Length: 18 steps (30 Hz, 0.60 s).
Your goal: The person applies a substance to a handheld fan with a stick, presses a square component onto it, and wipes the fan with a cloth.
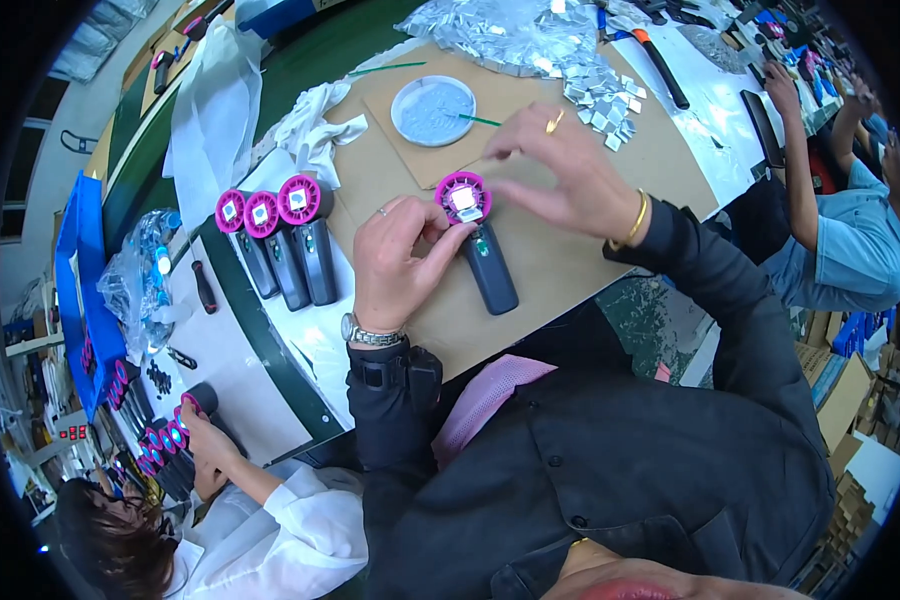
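On the brown cardboard lies a handheld fan (490,275) with a dark handle and a pink ring round its head. A bright square plate (464,199) sits at the ring's centre. My left hand (400,255) grips the fan near its head, thumb at the lower edge of the ring. Just right of the head hovers my right hand (565,165), its thumb apart from the curled fingers. Behind it stands a round white dish (398,125) of pale grey paste. A green stick (478,120) runs from the dish toward my right fingers; it does not look gripped.
Three similar fans (292,260) lie to the left by a crumpled white cloth (315,125). Small silvery square plates (605,100) are heaped at the back, near an orange-and-black handled tool (660,68). A screwdriver (204,288) lies further left. Co-workers sit at lower left and right.
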{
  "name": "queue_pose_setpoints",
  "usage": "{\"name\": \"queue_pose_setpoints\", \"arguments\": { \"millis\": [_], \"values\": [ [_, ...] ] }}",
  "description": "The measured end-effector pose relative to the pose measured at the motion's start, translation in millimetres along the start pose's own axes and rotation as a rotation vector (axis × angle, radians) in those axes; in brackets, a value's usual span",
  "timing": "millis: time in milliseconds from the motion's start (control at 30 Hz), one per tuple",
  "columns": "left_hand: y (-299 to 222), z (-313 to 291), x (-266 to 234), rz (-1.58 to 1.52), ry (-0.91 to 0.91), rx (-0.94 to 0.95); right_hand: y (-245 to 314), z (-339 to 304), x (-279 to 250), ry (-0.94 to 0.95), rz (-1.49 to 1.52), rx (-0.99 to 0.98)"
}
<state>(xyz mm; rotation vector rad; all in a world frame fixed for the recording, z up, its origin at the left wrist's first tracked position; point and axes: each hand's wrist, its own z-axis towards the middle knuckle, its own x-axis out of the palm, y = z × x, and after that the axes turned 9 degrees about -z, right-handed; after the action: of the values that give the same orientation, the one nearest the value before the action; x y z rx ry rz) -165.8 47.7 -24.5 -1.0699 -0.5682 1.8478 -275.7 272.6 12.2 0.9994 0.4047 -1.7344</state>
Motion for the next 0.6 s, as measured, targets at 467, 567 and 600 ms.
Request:
{"name": "queue_pose_setpoints", "arguments": {
  "millis": [467, 567, 600],
  "values": [
    [-2, 5, -2, 0.048, -0.072, 0.003, 23, -3, 14, 0.016, 0.012, -0.082],
    [0, 6, -1, 0.086, -0.057, 0.038, 24, -2, 13, 0.017, -0.019, -0.106],
    [0, 6, -1, 0.105, -0.049, 0.055, 24, -1, 13, 0.017, -0.034, -0.117]
  ]
}}
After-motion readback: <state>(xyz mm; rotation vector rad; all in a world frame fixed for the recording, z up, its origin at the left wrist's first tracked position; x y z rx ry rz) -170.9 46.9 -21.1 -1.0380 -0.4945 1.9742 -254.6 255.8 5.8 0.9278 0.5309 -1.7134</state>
